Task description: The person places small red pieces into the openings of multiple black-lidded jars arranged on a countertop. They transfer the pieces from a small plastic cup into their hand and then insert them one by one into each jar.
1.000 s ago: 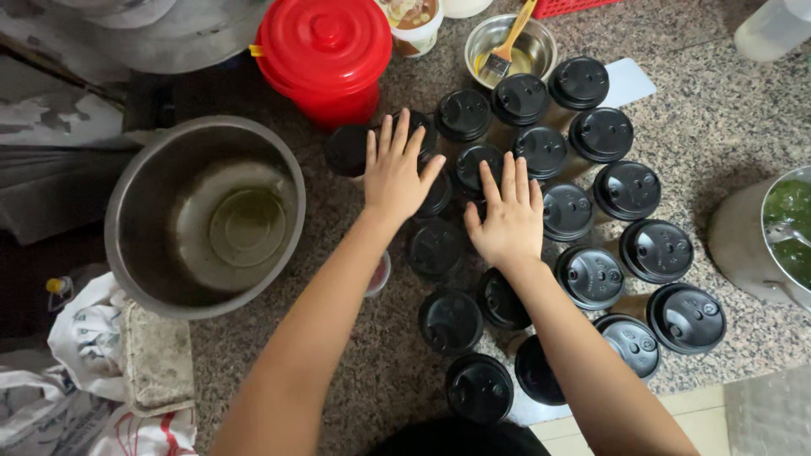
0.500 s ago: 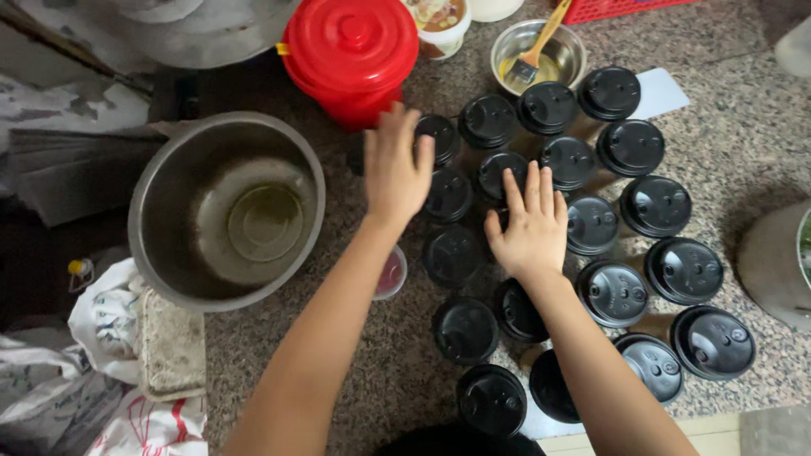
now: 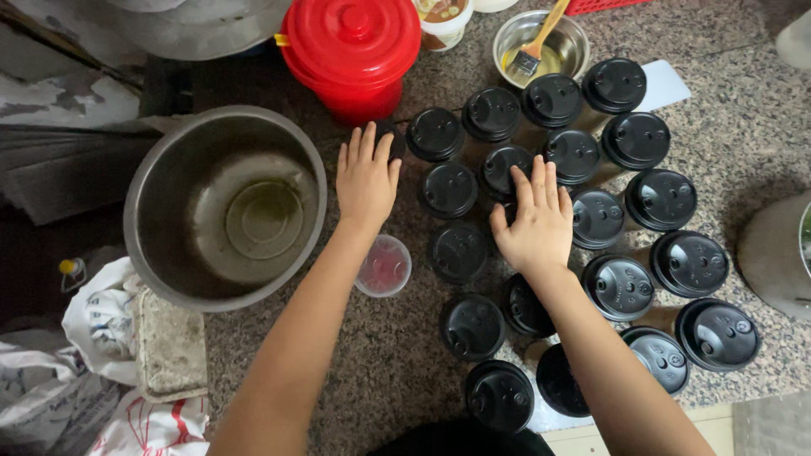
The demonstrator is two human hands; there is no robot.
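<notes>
On the granite counter (image 3: 760,118) stood a crowd of cups with black lids (image 3: 583,211), packed in loose rows across the right half. Left hand (image 3: 366,176) lay flat, palm down, fingers together and extended, on a black-lidded cup (image 3: 390,139) at the left edge of the group, just below the red bucket (image 3: 351,52); only a sliver of that lid showed past the fingertips. No pinch, just pressing from above. Right hand (image 3: 534,221) was flat too, fingers slightly spread, resting on top of a lid in the middle of the cluster; the cup under it was mostly hidden. Neither hand was curled around anything.

Between the forearms sat one open cup (image 3: 383,265), clear plastic with pinkish contents, no lid, just beside the left forearm. Big steel bowl (image 3: 224,207) sat left of the left hand, close but apart, with a thin greenish film at the bottom. Behind the cups, a small steel bowl (image 3: 541,42) held yellowish liquid and a brush (image 3: 534,46) leaning on its rim. A white card (image 3: 667,84) lay near the back-row cups. Another steel pot (image 3: 777,253) was cut off at the right edge. White plastic bags (image 3: 110,321) were bunched at lower left.
</notes>
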